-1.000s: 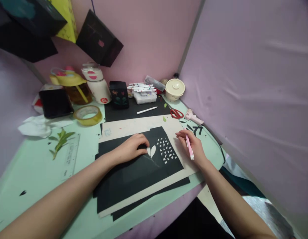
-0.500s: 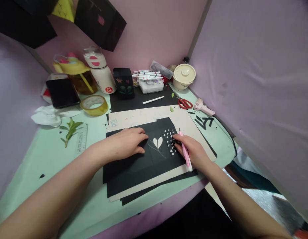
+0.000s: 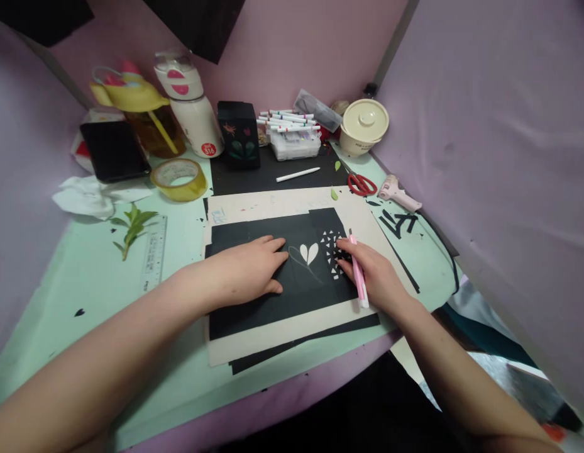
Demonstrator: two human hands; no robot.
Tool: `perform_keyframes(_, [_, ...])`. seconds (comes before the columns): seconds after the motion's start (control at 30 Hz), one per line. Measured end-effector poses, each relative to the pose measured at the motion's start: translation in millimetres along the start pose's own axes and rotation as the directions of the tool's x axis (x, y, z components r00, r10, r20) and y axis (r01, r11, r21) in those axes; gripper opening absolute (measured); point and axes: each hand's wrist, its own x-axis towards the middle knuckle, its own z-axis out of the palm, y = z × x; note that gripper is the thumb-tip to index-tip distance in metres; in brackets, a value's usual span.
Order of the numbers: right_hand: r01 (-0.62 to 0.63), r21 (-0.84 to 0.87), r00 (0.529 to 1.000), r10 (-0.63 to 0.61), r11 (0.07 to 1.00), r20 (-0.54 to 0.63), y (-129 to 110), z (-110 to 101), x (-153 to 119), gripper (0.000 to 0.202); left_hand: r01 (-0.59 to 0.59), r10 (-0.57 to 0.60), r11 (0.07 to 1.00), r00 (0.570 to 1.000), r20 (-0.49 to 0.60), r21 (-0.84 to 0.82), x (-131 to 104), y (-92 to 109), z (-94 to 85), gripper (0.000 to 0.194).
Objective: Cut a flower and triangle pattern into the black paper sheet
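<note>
My left hand [image 3: 254,272] lies flat with its fingers spread on a sheet of black paper [image 3: 254,318]. Just right of its fingertips, two white petal shapes [image 3: 309,253] form a heart, beside a faint drawn leaf outline and stem. My right hand [image 3: 371,270] holds a slim pink craft knife [image 3: 358,267] between thumb and fingers, its blade end pointing away from me. Those fingertips touch the paper at a cluster of small pale triangles [image 3: 330,251], partly covering it. Beneath the black paper is a larger pale board [image 3: 268,204].
Red-handled scissors [image 3: 362,184], a pink glue gun [image 3: 399,194] and black paper strips [image 3: 398,223] lie at the right. Left are a leafy sprig [image 3: 132,229], a clear ruler [image 3: 154,255] and a tape roll [image 3: 178,180]. Bottles, markers [image 3: 288,121] and a lidded bowl [image 3: 364,126] stand behind.
The view has tipped downward. The black paper sits slightly farther from me on the pale board, whose near margin shows wider. My left fingers are more spread; the right hand keeps the craft knife.
</note>
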Motion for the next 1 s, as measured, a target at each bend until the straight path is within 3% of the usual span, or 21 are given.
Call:
perform_keyframes(0.2, [-0.108, 0.023, 0.994, 0.108, 0.994, 0.002, 1, -3, 3, 0.032, -0.011, 0.011, 1.0, 0.996, -0.088, -0.001, 11, -9, 3.1, 0.049])
perform_keyframes(0.3, [-0.181, 0.177, 0.978, 0.196, 0.967, -0.069, -1, -8, 6, 0.035, -0.015, 0.017, 1.0, 0.99, -0.139, 0.013, 17, -10, 7.1, 0.047])
perform_keyframes(0.43, [-0.128, 0.384, 0.963, 0.208, 0.914, -0.174, -5, -15, 19, 0.034, -0.024, 0.03, 0.999, 0.985, -0.171, 0.038, 23, -7, 10.2, 0.05])
perform_keyframes(0.5, [-0.138, 0.514, 0.958, 0.246, 0.847, -0.149, -9, -17, 29, 0.033, -0.023, 0.03, 0.999, 0.984, -0.178, 0.045, 25, -7, 11.0, 0.05])
perform_keyframes(0.6, [-0.245, 0.692, 0.937, 0.349, 0.679, -0.011, -17, -16, 48, 0.03, -0.033, 0.043, 0.998, 0.972, -0.231, 0.047, 29, -8, 13.8, 0.049])
perform_keyframes(0.67, [-0.315, 0.695, 0.919, 0.39, 0.646, 0.054, -23, -12, 59, 0.021, -0.047, 0.058, 0.998, 0.957, -0.285, 0.047, 32, -10, 17.0, 0.047])
perform_keyframes(0.77, [-0.374, 0.618, 0.909, 0.405, 0.691, 0.097, -29, -6, 75, 0.013, -0.068, 0.078, 0.997, 0.937, -0.34, 0.041, 36, -15, 21.8, 0.045])
perform_keyframes(1.0, [-0.366, 0.586, 0.916, 0.392, 0.723, 0.087, -29, 10, 103, 0.009, -0.046, 0.077, 0.995, 0.925, -0.372, 0.092, 38, -15, 25.7, 0.045])
